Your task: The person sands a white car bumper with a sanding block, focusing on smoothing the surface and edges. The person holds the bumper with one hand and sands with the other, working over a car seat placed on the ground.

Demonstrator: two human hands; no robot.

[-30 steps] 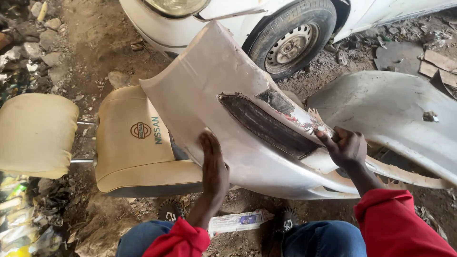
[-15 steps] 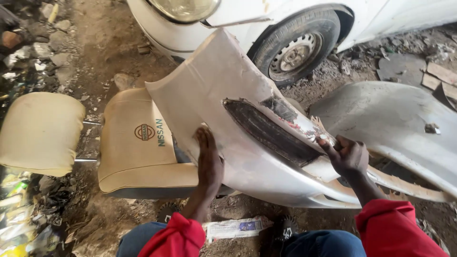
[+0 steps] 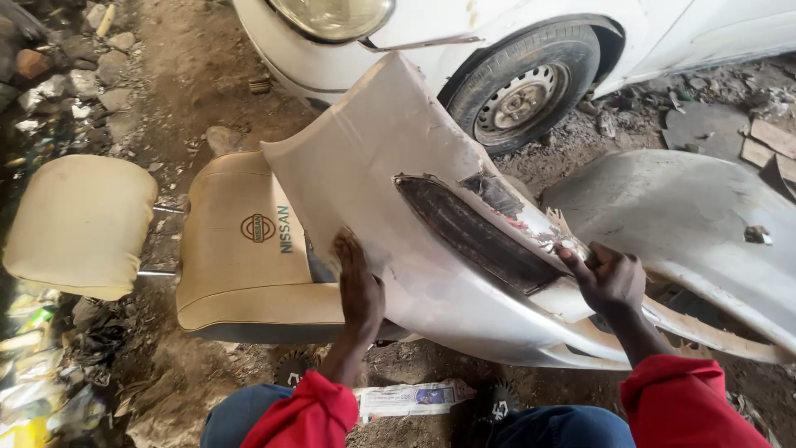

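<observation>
A dusty white car bumper [image 3: 390, 174] lies tilted across a beige car seat [image 3: 240, 274], with a dark slot and a cracked, jagged patch [image 3: 531, 224] near its middle. My left hand [image 3: 358, 286] rests flat on the bumper's lower face, fingers pointing up. My right hand [image 3: 609, 278] grips the torn edge of the bumper beside the crack, fingers curled over it. Both arms wear red sleeves, and my knees in blue trousers show at the bottom.
A white car with a headlight [image 3: 332, 12] and front wheel [image 3: 522, 87] stands just behind. A second grey body panel [image 3: 688, 216] lies at right. The seat's headrest [image 3: 79, 224] sticks out left. Stones and litter line the left; a folded paper [image 3: 410, 398] lies between my knees.
The view has drifted slightly, so the bumper and seat sit a little higher and more to the right. My right hand has settled lower on the cracked edge; my left hand stays flat.
</observation>
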